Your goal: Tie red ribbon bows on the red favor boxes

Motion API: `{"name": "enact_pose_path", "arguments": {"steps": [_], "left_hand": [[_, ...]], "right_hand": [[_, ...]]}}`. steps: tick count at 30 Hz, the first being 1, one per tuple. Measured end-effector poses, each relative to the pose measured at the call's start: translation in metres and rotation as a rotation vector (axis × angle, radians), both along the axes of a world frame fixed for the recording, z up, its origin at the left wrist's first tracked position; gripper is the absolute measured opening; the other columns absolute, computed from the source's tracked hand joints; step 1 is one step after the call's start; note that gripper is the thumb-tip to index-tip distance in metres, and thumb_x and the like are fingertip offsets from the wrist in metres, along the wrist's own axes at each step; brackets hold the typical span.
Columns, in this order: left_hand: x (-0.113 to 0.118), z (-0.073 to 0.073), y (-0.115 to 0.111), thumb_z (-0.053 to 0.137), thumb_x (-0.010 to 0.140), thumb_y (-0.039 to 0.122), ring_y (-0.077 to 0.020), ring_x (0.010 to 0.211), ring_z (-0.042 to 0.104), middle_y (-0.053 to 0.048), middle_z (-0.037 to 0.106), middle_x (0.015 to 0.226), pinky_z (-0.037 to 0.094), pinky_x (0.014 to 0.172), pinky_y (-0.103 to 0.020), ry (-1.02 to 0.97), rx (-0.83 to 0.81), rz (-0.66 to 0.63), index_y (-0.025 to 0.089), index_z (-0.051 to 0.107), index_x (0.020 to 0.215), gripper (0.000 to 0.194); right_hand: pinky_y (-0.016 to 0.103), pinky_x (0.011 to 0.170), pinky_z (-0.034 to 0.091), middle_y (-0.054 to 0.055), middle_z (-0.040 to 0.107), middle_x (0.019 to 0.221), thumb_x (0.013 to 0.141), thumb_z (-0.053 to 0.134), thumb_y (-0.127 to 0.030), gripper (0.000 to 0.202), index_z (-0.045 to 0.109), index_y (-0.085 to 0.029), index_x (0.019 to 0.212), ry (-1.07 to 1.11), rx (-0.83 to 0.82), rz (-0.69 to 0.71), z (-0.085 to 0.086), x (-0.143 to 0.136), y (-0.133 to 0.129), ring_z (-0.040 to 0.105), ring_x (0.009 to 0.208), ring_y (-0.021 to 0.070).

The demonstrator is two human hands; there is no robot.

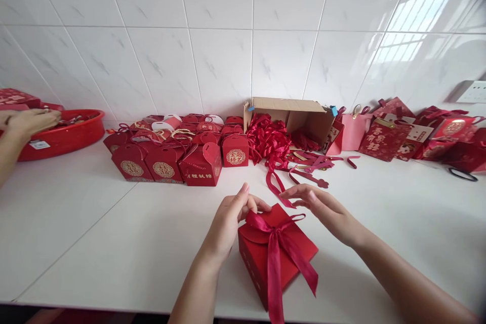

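A red gift box (299, 248) stands near the table's front edge, with a dark red satin ribbon (275, 268) tied in a bow on top and its tails hanging down over the box. My left hand (237, 217) is at the box's back left corner, thumb raised and fingers apart, the fingertips at the box's edge. Just behind and right of the box, my right hand (322, 212) hovers with fingers stretched out, near the end of a loose ribbon strip (279, 185). Neither hand holds anything.
Several small red boxes (165, 164) are grouped at the back left. A cardboard box (288, 105) with a ribbon heap (268, 142) lies against the wall. Red bags (385, 139) stand at the right. Another person's hand (32, 121) is over a red basin (76, 134).
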State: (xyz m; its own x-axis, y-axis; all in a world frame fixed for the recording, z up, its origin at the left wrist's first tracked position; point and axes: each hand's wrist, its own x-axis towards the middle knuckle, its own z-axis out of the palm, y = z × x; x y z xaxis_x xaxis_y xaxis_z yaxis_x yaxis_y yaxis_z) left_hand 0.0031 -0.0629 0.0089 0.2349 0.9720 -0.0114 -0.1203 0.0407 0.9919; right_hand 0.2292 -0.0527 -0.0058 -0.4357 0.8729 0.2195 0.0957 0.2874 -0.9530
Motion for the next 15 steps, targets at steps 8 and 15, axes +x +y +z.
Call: {"name": "enact_pose_path", "arguments": {"steps": [8, 15], "left_hand": [[0.000, 0.002, 0.000, 0.043, 0.088, 0.055, -0.0240, 0.090, 0.067, -0.008, 0.069, 0.099, 0.045, 0.078, -0.033, -0.067, -0.010, 0.031, 0.022, 0.056, 0.106, 0.040], [-0.017, -0.003, 0.009, 0.048, 0.085, 0.055, -0.0243, 0.088, 0.067, -0.007, 0.066, 0.098, 0.046, 0.081, -0.037, -0.177, 0.054, 0.268, 0.021, 0.051, 0.101, 0.038]], "right_hand": [[0.046, 0.111, 0.023, 0.010, 0.020, 0.155, 0.059, 0.071, -0.068, 0.114, 0.011, -0.034, 0.148, -0.110, 0.142, 0.384, -0.007, 0.013, 0.002, 0.021, 0.141, 0.0289], [0.046, 0.107, 0.033, 0.005, 0.046, 0.138, 0.085, 0.061, -0.043, 0.019, 0.069, -0.029, 0.094, -0.289, 0.337, -0.026, 0.036, -0.007, -0.019, 0.039, 0.131, 0.0278]]}}
